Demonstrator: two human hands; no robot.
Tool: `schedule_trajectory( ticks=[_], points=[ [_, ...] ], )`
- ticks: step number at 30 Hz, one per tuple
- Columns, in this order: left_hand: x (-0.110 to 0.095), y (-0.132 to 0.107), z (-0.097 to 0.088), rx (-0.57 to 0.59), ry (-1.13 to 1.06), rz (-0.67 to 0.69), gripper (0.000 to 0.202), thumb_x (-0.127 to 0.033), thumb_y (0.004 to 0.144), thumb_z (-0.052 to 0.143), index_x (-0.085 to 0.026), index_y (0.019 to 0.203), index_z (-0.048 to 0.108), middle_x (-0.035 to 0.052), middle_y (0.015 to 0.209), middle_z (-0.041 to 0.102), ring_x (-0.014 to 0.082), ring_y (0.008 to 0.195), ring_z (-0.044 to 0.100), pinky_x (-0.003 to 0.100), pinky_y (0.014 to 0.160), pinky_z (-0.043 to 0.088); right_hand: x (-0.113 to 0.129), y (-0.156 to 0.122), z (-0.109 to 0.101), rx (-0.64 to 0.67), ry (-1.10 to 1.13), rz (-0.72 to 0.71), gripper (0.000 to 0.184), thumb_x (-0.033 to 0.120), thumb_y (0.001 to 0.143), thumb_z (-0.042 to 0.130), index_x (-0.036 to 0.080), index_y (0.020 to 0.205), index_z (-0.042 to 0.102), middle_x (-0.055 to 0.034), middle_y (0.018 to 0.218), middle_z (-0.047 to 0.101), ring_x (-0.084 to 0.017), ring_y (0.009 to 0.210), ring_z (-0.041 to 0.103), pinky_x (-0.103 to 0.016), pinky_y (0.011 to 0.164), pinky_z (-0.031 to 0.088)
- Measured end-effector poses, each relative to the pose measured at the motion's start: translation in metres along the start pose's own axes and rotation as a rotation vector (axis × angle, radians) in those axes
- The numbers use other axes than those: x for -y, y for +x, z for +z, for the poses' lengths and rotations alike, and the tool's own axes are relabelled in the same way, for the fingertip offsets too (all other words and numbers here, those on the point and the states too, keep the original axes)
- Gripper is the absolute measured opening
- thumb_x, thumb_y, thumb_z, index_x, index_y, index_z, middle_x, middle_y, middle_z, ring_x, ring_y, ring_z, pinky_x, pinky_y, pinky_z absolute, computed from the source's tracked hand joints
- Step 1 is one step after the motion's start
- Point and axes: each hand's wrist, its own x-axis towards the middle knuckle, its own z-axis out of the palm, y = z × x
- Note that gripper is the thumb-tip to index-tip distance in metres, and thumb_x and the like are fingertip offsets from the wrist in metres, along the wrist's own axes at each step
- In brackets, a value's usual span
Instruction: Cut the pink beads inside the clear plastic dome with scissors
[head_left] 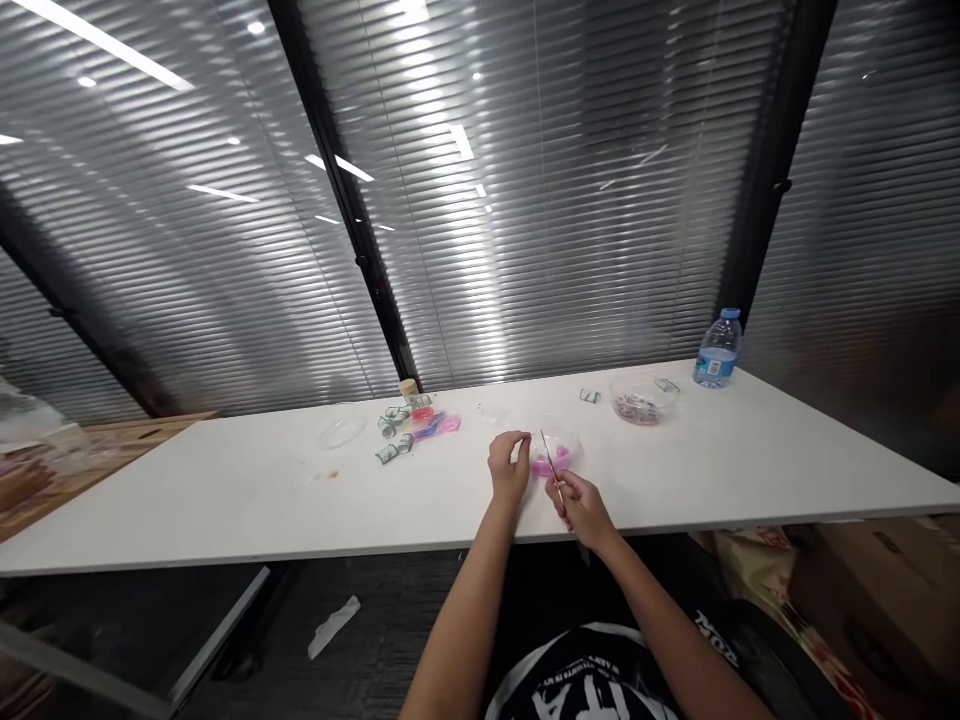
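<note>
My right hand (581, 508) grips a pair of slim scissors (553, 466), its metal blades pointing up and away from me. To its left, my left hand (510, 462) is raised with thumb and fingers pinched together, close to the scissor tips. Whatever sits in that pinch is too small to make out. Just behind the scissors is a clear round bowl (574, 444) with bright pink pieces (541, 466) in it. The blades and my hands cover part of this bowl.
A second clear bowl (645, 400) holds small multicoloured bits. Small green-and-white packets (387, 453) lie beside colourful plastic bags (439, 427). A clear lid (342, 432) rests further left. A water bottle (718, 350) stands at the white table's (247, 500) back right.
</note>
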Motion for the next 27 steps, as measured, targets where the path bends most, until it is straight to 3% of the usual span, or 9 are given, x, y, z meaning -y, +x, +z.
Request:
schedule_trajectory(
  ticks=[13,27],
  points=[
    [-0.0108,-0.0023,-0.0003,0.121,0.079,0.016,0.01,-0.025,0.09,0.059,-0.022,0.086,0.067,0.0037,0.089,0.072,0.019,0.089,0.065,0.038,0.087,0.036,0.0044,0.0014,-0.0067,0.015,-0.004,0.056,0.035,0.053,0.081,0.059,0.018,0.077,0.056,0.0074,0.046,0.04,-0.008,0.037,0.031,-0.021,0.038,0.026],
    [-0.009,-0.0028,-0.0008,0.162,0.113,0.0,0.009,-0.026,0.091,0.058,-0.022,0.089,0.067,0.0033,0.094,0.071,0.0195,0.094,0.064,0.038,0.089,0.031,0.0065,0.0007,-0.0079,0.017,0.0,0.053,0.034,0.051,0.081,0.058,0.017,0.077,0.059,0.007,0.047,0.038,-0.008,0.039,0.029,-0.021,0.038,0.024]
  ],
)
